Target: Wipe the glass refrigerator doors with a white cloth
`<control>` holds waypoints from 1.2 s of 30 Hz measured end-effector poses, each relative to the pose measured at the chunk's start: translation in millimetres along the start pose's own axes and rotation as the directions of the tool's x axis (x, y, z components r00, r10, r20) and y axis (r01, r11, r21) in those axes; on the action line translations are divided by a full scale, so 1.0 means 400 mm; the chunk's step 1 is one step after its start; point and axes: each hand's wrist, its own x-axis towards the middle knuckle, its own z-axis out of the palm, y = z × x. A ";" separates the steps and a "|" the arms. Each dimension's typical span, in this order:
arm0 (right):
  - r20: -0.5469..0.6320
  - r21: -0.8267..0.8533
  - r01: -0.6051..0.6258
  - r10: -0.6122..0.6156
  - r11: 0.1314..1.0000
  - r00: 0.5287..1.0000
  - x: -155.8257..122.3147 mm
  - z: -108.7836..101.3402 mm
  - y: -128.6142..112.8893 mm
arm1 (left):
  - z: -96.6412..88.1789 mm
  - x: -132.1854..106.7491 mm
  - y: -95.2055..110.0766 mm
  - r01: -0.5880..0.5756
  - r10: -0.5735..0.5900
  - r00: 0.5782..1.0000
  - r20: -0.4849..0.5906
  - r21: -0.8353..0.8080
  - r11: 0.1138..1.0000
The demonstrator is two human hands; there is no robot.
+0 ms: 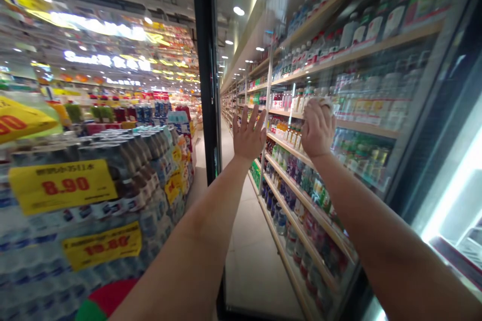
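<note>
My left hand [249, 133] lies with fingers spread against a glass door [241, 241], near its dark frame [206, 75]. Higher on the right, my right hand [319, 128] presses a pale, crumpled cloth [328, 105] to the same glass. Most of the cloth is hidden under the fingers. In the glass appear long shelves [301, 188] of bottled drinks; whether they are seen through it or mirrored in it, I cannot tell.
Stacked packs of bottles [124, 155] stand on the left, with yellow price signs [64, 185] on them. A bright light strip [455, 190] and part of a cabinet interior show at the right edge. Lit signs [107, 60] hang farther back.
</note>
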 end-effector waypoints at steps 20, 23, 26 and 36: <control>0.177 0.082 0.308 -0.318 0.948 0.931 -0.009 -0.009 -0.004 | 0.003 -0.002 -0.003 -0.014 0.014 1.000 -0.015 0.006 1.000; 0.045 -0.009 0.137 -0.136 0.991 0.990 -0.009 -0.005 -0.008 | 0.003 -0.001 -0.002 -0.009 0.009 1.000 -0.021 -0.004 1.000; -0.117 -0.054 -0.067 0.060 0.996 0.991 -0.009 0.004 -0.009 | 0.003 -0.002 -0.003 -0.013 0.013 1.000 -0.026 -0.003 1.000; 0.039 -0.013 0.056 -0.055 0.998 0.998 -0.017 -0.003 -0.006 | 0.005 -0.001 -0.003 -0.019 0.019 0.999 -0.029 0.017 1.000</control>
